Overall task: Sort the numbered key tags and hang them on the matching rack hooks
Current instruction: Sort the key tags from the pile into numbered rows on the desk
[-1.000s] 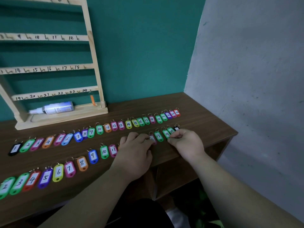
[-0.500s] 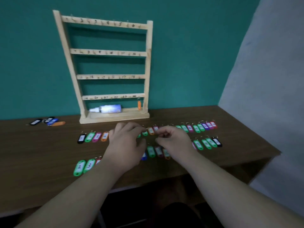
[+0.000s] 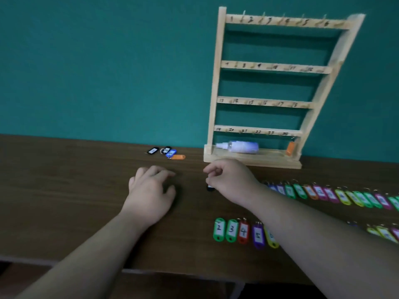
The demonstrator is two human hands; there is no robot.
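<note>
The left hand [image 3: 151, 190] lay palm down on the brown counter [image 3: 64, 190], its fingers [image 3: 158, 170] loosely bent and slightly apart, holding nothing. Just beside it, the right hand [image 3: 232, 180] hovered low with its fingers [image 3: 212, 169] curled together around a black key tag [image 3: 210, 188]. Only one end of that tag showed beneath the hand.

Right of the hands, two rows of coloured key tags lay on the counter. The far row [image 3: 321, 193] was blurred. The near row [image 3: 237, 231] began with 2, 3, 4 and 5.

Four loose tags [image 3: 167, 153] sat near the wall. The wooden rack [image 3: 216, 83] stood against the wall behind the right hand. One orange tag [image 3: 290, 148] hung from the right end of its lowest rail, and a spray bottle [image 3: 241, 147] lay on its base.
</note>
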